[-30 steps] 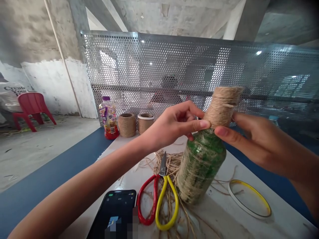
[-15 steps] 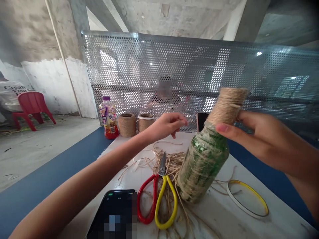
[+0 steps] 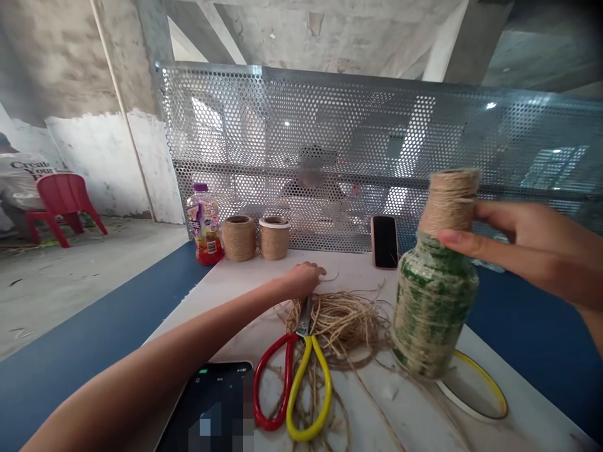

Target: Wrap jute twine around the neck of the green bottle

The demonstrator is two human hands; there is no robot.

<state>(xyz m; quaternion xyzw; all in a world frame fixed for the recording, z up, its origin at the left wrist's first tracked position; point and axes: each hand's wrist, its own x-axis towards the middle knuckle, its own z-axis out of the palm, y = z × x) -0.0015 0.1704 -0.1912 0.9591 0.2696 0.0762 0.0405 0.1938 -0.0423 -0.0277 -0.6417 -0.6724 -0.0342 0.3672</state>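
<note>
Right hand (image 3: 532, 242): narrow hold, fingers and thumb closed around the twine-wrapped neck of a green glass bottle (image 3: 431, 295). The bottle stands nearly upright toward the right of the white table (image 3: 245, 276), its base at or just above the top (contact hard to tell from this angle). Left hand (image 3: 301, 280): low at the table, fingers loosely curled, nothing visible in them. It lies just beside the blades of the red-and-yellow-handled scissors (image 3: 294, 383), at the edge of a loose nest of jute twine (image 3: 342, 323).

Handling: a hold this high seems best kept light and even, with the bottle square on the table, so the neck turns stay packed and do not slide. The patchy wrapping on the body shows green between strands, so spacing there would want closer attention.

Beyond: two twine spools (image 3: 239, 238), a juice bottle (image 3: 205, 226), and an upright smartphone (image 3: 384, 242) against a perforated metal screen (image 3: 282, 125).

Against the earlier frames: the left hand has left the neck and dropped to the table; the bottle has shifted right and straightened from its lean; the upright smartphone now shows clear of the hands.
</note>
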